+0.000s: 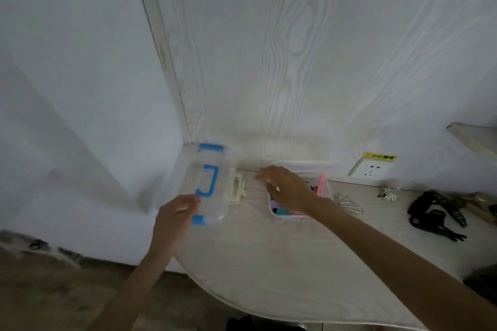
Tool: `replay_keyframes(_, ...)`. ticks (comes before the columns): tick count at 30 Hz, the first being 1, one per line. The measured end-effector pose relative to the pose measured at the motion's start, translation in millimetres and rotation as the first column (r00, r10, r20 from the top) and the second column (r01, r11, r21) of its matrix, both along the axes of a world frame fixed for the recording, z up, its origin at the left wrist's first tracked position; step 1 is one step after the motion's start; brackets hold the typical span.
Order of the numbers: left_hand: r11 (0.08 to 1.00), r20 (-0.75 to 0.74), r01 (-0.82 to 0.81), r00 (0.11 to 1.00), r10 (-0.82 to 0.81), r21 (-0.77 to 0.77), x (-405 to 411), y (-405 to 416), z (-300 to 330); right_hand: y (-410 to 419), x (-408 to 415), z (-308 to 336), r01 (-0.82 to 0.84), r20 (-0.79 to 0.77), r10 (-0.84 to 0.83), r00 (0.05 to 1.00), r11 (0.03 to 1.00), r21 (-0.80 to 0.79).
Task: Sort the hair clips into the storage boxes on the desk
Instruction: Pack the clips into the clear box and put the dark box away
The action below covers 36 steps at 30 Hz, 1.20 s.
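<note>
A clear storage box lid with a blue handle and blue latches [207, 183] is held tilted at the desk's left end; my left hand [177, 209] grips its near edge. Beside it a cream claw clip [236, 192] lies on the desk. My right hand [285, 187] hovers with relaxed fingers over an open clear storage box [326, 191] that holds colourful clips and a pink one standing up [321, 185]. Silvery clips [349, 203] [390, 193] lie to the right, and black claw clips [435, 212] further right.
The pale wood-grain desk [295, 263] meets the wall at the back. A wall socket with a yellow label [372, 168] sits behind the box. A shelf edge [473, 137] juts out at the upper right. Brown floor lies at the lower left.
</note>
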<state>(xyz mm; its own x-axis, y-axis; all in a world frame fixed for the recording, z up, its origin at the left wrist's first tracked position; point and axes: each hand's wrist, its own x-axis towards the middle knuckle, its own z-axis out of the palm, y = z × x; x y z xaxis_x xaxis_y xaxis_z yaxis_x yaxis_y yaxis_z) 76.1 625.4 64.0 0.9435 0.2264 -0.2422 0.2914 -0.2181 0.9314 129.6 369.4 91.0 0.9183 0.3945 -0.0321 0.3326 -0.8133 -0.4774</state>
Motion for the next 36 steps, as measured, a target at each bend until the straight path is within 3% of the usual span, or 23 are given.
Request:
replay_keyframes(3, 0.980, -0.228, -0.186, 0.960, 0.164, -0.076, -23.5, 17.0, -17.6, 44.8, 7.7, -3.0, -0.153, -0.099, 0.138, 0.985, 0.975, -0.162)
replay_keyframes(6, 0.958, -0.416, -0.244, 0.895, 0.162, -0.152, -27.6, 18.8, -17.6, 69.8, 5.8, -20.0, -0.216, -0.184, 0.168, 0.969, 0.933, -0.287)
replay_keyframes(11, 0.950, -0.435, -0.239, 0.891, 0.132, -0.200, -21.5, 9.4, -12.5, 75.1, -1.9, -12.5, -0.226, -0.085, 0.209, 0.974, 0.913, -0.339)
replay_keyframes(15, 0.895, -0.436, -0.314, 0.886, 0.155, -0.319, -24.4, 11.9, -12.2, 72.5, 4.9, 0.1, -0.218, -0.187, 0.190, 0.964, 0.966, -0.141)
replay_keyframes(20, 0.914, -0.410, -0.299, 0.896, 0.171, -0.273, -40.2, 22.8, -8.0, 68.6, 11.9, 7.3, 0.030, 0.073, -0.030, 0.997, 1.000, 0.005)
replay_keyframes(22, 0.921, -0.399, -0.266, 0.906, 0.138, -0.285, -53.6, 28.3, -3.9, 71.6, 10.7, 9.2, 0.109, -0.044, -0.109, 0.993, 0.994, -0.015)
replay_keyframes(25, 0.930, -0.359, -0.213, 0.928, 0.098, -0.299, -73.2, 29.1, 7.8, 68.4, 3.5, 7.6, 0.185, -0.378, -0.140, 0.915, 0.979, 0.084)
replay_keyframes(31, 0.975, -0.376, -0.068, 0.927, -0.016, -0.210, -88.7, 16.2, 30.0, 6.0, -37.8, 14.7, 0.311, -0.566, -0.111, 0.817, 0.912, 0.269)
replay_keyframes(36, 0.970, -0.444, 0.123, 0.872, -0.207, -0.210, -93.3, -36.4, 34.9, -81.5, -86.7, 12.1, 0.343, -0.730, -0.090, 0.678, 0.916, 0.206)
